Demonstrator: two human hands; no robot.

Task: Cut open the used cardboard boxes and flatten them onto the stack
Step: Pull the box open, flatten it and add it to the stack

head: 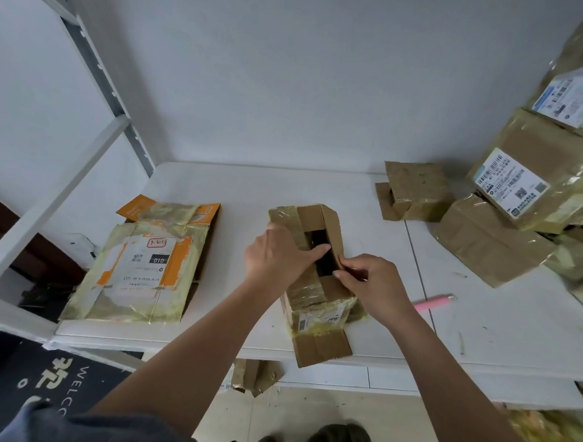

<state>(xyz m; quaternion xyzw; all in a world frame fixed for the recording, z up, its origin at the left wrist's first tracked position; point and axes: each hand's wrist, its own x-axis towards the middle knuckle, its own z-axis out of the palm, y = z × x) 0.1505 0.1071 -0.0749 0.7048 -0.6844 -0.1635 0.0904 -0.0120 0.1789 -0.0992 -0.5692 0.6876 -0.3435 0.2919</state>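
- Box (315, 271) at frame centre, top slit open — my left hand (277, 253) grips its left flap, my right hand (370, 286) pinches the right.
- Risk: remaining tape resists; flap may tear.

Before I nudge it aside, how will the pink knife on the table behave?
The pink knife looks slim and plastic, so probably light and easy to slide on the smooth white table. It lies flat and seems flattish, so it should skid rather than roll.
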